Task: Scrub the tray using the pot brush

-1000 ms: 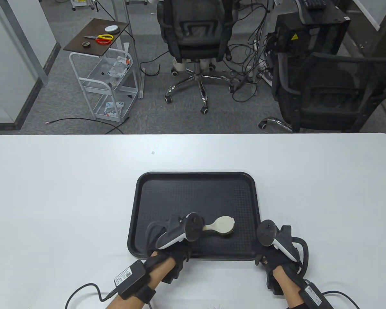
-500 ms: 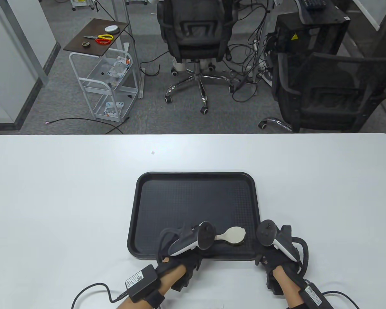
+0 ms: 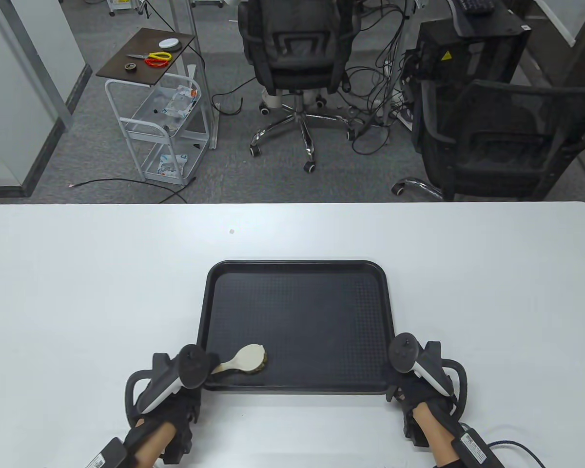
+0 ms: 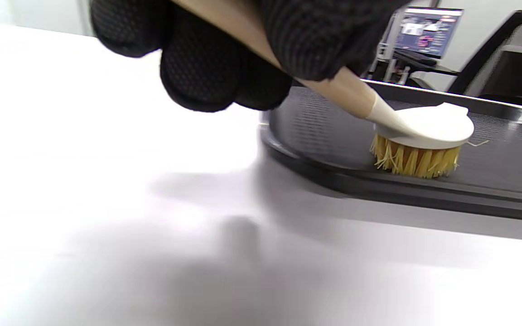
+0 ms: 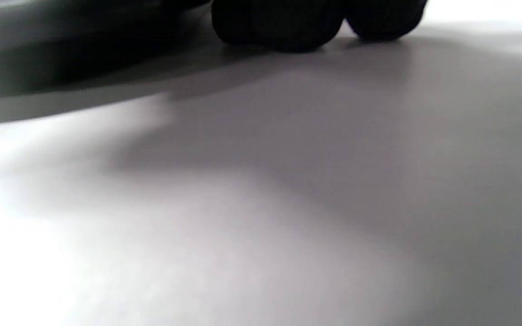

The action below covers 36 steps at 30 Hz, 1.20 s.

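The black tray [image 3: 297, 263] lies on the white table, near its front edge. My left hand [image 3: 187, 385] is at the tray's near left corner and grips the wooden handle of the pot brush [image 3: 249, 357]. In the left wrist view my gloved fingers [image 4: 206, 68] curl round that handle, and the pot brush [image 4: 424, 129] stands with its yellow bristles down on the tray [image 4: 478, 190]. My right hand [image 3: 407, 385] sits at the tray's near right corner. In the right wrist view its fingertips [image 5: 279, 22] rest on the table beside the tray rim [image 5: 39, 68].
The white table [image 3: 78, 292] stretches wide on both sides of the tray. Cables run from both wrists off the near edge. Beyond the far edge stand two office chairs [image 3: 297, 44] and a small white cart [image 3: 161, 122].
My left hand has swept the brush from the tray's near right part across to its near left corner. The right hand has stayed at the near right corner.
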Available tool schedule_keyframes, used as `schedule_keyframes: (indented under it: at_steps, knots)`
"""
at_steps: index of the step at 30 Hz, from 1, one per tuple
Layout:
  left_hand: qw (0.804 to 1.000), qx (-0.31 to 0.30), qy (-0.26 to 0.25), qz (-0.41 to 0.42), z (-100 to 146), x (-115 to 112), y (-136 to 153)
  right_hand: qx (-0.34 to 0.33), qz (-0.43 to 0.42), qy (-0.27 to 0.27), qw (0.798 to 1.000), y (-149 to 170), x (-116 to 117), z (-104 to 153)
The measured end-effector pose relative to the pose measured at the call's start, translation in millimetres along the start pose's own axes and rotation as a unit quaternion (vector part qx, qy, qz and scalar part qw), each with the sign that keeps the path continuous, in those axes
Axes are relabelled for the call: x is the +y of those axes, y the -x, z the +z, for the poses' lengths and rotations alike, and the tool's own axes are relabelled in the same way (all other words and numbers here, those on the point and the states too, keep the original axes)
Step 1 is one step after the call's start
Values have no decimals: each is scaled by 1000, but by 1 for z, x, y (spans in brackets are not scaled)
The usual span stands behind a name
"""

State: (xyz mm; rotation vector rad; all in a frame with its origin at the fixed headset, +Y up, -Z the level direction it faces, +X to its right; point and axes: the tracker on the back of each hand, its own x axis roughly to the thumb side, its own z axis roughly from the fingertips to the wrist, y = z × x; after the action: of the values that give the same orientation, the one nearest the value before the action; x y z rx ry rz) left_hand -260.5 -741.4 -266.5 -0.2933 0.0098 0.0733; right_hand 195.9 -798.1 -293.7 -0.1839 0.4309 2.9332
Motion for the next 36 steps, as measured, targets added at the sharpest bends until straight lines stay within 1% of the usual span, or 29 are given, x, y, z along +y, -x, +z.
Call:
schedule_keyframes:
  at_steps: [1, 4, 7, 10, 13, 17, 21, 25, 28, 33, 36]
  knots:
    - [1000, 12, 0, 0, 2, 2, 10, 0, -1, 0, 1000, 0, 0, 0]
    - [999, 40, -1, -10, 7, 9, 26, 1, 2, 0, 1000, 0, 0, 0]
    - [998, 46, -19, -28, 10, 20, 29, 0, -1, 1, 1000, 0, 0, 0]
    - [999, 33, -38, -14, 10, 30, 20, 0, 2, 1, 1000, 0, 0, 0]
    - [997, 1, -66, -35, 8, 39, -5, 0, -1, 1, 1000, 0, 0, 0]
    - [995, -52, -74, -51, 1, 39, -51, -1, -1, 0, 1000, 0, 0, 0]
    - [992, -112, -48, -22, -11, 25, -110, -1, 2, 0, 1000, 0, 0, 0]
    - [986, -158, -34, -37, -16, 9, -159, -2, 2, 1, 1000, 0, 0, 0]
    - [982, -183, -22, -45, -19, -4, -189, -2, 1, 0, 1000, 0, 0, 0]
    - [978, -205, -2, -34, -20, -17, -212, -2, 5, 0, 1000, 0, 1, 0]
    - [977, -209, -1, -31, -19, -21, -216, -2, 3, 1, 1000, -1, 1, 0]
